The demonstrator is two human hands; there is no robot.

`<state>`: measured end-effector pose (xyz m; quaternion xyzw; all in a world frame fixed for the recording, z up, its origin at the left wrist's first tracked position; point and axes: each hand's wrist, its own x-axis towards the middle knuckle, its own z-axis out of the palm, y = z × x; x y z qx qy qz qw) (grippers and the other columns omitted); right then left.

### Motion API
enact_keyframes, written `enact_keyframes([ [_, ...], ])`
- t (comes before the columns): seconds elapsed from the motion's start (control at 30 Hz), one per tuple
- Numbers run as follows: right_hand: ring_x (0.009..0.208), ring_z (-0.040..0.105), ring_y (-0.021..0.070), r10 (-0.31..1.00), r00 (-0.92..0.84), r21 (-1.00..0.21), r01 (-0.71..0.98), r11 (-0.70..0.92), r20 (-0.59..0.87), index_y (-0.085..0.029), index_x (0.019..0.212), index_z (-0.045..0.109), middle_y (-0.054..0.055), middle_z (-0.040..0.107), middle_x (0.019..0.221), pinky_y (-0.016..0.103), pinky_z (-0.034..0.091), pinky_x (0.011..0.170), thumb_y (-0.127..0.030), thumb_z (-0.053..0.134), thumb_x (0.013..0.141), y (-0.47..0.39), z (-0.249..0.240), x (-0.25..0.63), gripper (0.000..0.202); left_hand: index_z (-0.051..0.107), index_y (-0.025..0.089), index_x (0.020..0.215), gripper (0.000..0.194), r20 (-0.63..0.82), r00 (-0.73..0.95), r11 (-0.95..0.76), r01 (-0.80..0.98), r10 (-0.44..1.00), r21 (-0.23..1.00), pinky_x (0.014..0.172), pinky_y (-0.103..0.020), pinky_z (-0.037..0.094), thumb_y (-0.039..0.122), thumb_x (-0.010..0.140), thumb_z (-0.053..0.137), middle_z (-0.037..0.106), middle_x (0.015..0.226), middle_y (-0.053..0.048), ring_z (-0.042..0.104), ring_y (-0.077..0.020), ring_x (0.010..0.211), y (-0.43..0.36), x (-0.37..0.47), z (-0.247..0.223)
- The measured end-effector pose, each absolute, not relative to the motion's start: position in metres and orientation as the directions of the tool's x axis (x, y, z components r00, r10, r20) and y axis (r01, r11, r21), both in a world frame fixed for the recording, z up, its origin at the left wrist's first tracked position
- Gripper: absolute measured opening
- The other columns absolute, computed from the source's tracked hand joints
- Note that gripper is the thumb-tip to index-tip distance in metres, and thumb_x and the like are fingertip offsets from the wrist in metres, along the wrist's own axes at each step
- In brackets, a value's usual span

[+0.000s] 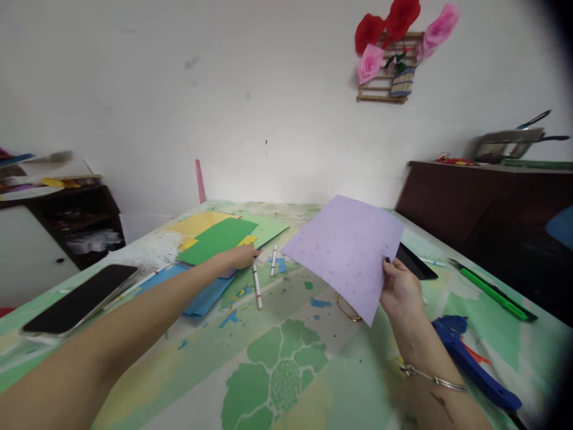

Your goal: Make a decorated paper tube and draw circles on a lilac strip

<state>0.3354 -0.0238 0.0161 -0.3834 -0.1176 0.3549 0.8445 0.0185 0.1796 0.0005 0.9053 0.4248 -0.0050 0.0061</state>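
Observation:
My right hand [400, 286] pinches the lower right edge of a purple sheet [344, 251], which is raised and tilted over the table. My left hand [243, 256] reaches to the right edge of a paper stack with a green sheet [219, 239] and blue sheets [208, 301]; its fingers are too small to read, so I cannot tell what they hold. Two white markers, one [257, 286] just below my left hand and another [273, 261] to its right, lie on the cloth. A gold ring [348, 307] shows partly under the purple sheet.
A phone [80, 298] lies at the left beside white shreds [156, 254]. Blue scraps [230, 319] dot the patterned tablecloth [188, 370]. On the right are a black tablet [414, 261], a green cutter [495, 292] and a blue glue gun [474, 364].

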Motion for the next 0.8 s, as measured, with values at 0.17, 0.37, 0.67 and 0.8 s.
enact_keyframes([
  [0.17,0.058,0.059,0.0105,0.679,0.726,-0.733,-0.517,0.442,-0.103,-0.016,0.081,0.064,-0.002,0.065,0.068,0.023,0.050,0.058,0.001,0.056,0.066,-0.023,0.017,0.333,0.024,0.050,0.018,0.123,0.037,-0.043,0.680,-0.678,0.733,0.732,0.048,0.093,-0.049,0.044,0.035,0.090,0.053,0.050,0.128,-0.011,0.052,-0.0252,0.111,0.174,0.010,-0.013],
  [0.37,0.054,0.058,0.0110,0.686,0.717,-0.743,-0.524,0.417,-0.121,-0.016,0.081,0.064,-0.002,0.064,0.065,0.026,0.052,0.058,0.001,0.055,0.067,-0.025,0.022,0.330,0.024,0.051,0.020,0.123,0.035,0.040,0.732,-0.732,0.675,0.680,0.092,0.098,-0.050,0.039,0.034,0.091,0.050,0.045,0.134,-0.011,0.046,-0.0265,0.120,0.164,0.001,-0.015],
  [0.67,0.051,0.058,0.0102,0.688,0.713,-0.756,-0.523,0.394,-0.135,-0.015,0.082,0.064,-0.002,0.064,0.064,0.026,0.054,0.060,0.001,0.055,0.064,-0.026,0.024,0.326,0.025,0.057,0.014,0.109,0.027,0.095,0.712,-0.718,0.688,0.696,0.103,0.082,-0.041,0.050,0.033,0.090,0.054,0.059,0.109,-0.008,0.059,-0.0198,0.095,0.162,0.027,-0.020],
  [0.8,0.052,0.058,0.0094,0.693,0.709,-0.756,-0.525,0.392,-0.133,-0.015,0.081,0.064,-0.002,0.065,0.065,0.021,0.052,0.054,0.001,0.055,0.065,-0.026,0.025,0.327,0.024,0.057,0.014,0.107,0.026,-0.045,0.756,-0.748,0.653,0.653,0.117,0.077,-0.037,0.052,0.032,0.089,0.054,0.060,0.104,-0.007,0.060,-0.0178,0.088,0.164,0.029,-0.009],
])
